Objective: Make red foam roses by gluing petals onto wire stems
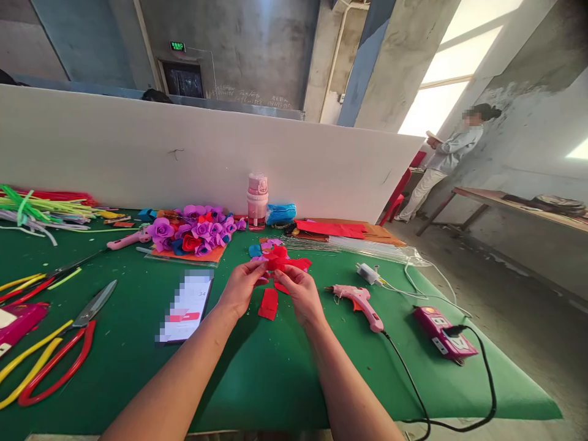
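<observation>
Both of my hands meet over the middle of the green table, pinching a piece of red crepe paper (278, 257) between them. My left hand (248, 280) grips its left side with thumb and fingers. On the right, my right hand (297, 286) has its thumb and fingertips closed on the same paper. Just below lies a cut red paper strip (267, 304). Behind the hands are purple and blue paper scraps (255, 250). A pink glue gun (361, 300) rests to the right of my right hand.
Left of my hands are a bunch of paper roses (197, 228), a phone (190, 306) and large scissors (87, 324). A pink bottle (257, 202) stands by the white partition (206, 147). A corded purple power strip (444, 334) lies right. A person (452, 150) stands at back right.
</observation>
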{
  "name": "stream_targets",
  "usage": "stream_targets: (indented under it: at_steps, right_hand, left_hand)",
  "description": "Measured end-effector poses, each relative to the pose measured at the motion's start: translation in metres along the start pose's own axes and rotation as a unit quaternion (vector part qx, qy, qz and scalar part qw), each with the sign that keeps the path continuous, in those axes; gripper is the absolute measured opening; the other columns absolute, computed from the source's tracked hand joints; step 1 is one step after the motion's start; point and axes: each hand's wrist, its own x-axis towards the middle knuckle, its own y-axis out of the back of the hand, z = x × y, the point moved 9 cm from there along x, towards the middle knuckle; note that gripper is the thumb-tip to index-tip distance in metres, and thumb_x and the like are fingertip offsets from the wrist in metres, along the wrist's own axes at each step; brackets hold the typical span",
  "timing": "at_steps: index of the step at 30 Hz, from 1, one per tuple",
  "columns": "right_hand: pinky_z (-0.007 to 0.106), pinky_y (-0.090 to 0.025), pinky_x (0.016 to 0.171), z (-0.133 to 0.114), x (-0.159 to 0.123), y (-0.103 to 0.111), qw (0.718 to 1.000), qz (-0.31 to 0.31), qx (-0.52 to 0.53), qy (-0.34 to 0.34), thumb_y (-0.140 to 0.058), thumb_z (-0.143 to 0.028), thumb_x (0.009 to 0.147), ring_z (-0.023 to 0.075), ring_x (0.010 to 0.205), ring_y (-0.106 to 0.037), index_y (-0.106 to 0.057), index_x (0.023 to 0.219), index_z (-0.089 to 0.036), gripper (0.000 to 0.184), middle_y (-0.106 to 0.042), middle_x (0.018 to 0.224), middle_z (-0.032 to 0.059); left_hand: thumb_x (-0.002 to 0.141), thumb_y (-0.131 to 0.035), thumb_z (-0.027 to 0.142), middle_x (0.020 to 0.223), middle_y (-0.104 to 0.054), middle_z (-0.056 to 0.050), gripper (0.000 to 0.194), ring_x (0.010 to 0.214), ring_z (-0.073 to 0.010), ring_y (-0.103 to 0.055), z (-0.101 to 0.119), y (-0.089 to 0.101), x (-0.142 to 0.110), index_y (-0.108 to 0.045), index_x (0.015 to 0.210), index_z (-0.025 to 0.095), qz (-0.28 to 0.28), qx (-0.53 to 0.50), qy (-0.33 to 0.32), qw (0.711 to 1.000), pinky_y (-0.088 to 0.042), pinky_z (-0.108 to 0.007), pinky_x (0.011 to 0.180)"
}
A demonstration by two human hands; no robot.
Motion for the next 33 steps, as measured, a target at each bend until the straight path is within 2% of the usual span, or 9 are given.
stream_targets:
  at_steps: [8, 15, 21, 33]
  right_hand:
    - [0.027, -0.049, 0.071, -0.0005, -0.0004, -0.0008, 1.0, -0.004, -0.002, -0.008, -0.079, -0.041, 0.063, 0.0136, 0.07, -0.061, -0.072, 0.08, -0.018, 0.029, -0.071, 0.078, 0.0024]
    - [0.026, -0.048, 0.067, 0.0023, 0.0011, 0.0052, 0.999, 0.023, 0.024, -0.007, -0.081, -0.039, 0.06, 0.0115, 0.064, -0.059, -0.064, 0.081, -0.019, 0.033, -0.067, 0.071, -0.0012]
    - [0.024, -0.046, 0.065, 0.0024, 0.0, 0.0032, 0.999, 0.02, 0.04, -0.009, -0.081, -0.037, 0.061, 0.0102, 0.062, -0.058, -0.059, 0.082, -0.021, 0.034, -0.065, 0.067, -0.004]
    - [0.025, -0.047, 0.065, 0.0067, 0.0006, 0.0032, 0.999, 0.039, 0.036, 0.007, -0.079, -0.039, 0.062, 0.0117, 0.062, -0.06, -0.06, 0.086, -0.021, 0.035, -0.067, 0.067, -0.0034]
  left_hand:
    - [0.059, -0.081, 0.036, 0.089, -0.073, -0.007, 0.031, 0.074, -0.0138, -0.058, -0.0002, -0.002, 0.0006, -0.077, 0.083, 0.018, -0.006, -0.031, -0.014, 0.999, -0.043, -0.026, 0.07]
    - [0.054, -0.084, 0.03, 0.085, -0.074, -0.007, 0.026, 0.074, -0.0146, -0.058, -0.001, -0.0025, 0.0011, -0.077, 0.077, 0.018, -0.005, -0.074, -0.018, 0.997, -0.043, -0.027, 0.07]
    - [0.054, -0.085, 0.028, 0.083, -0.074, -0.005, 0.026, 0.075, -0.0141, -0.061, -0.0048, -0.0025, 0.0034, -0.077, 0.077, 0.019, -0.004, -0.11, -0.019, 0.994, -0.044, -0.027, 0.073]
    - [0.054, -0.084, 0.024, 0.081, -0.074, -0.003, 0.025, 0.074, -0.0131, -0.063, -0.0073, -0.0053, 0.0012, -0.075, 0.076, 0.018, 0.011, -0.138, -0.005, 0.99, -0.047, -0.026, 0.074]
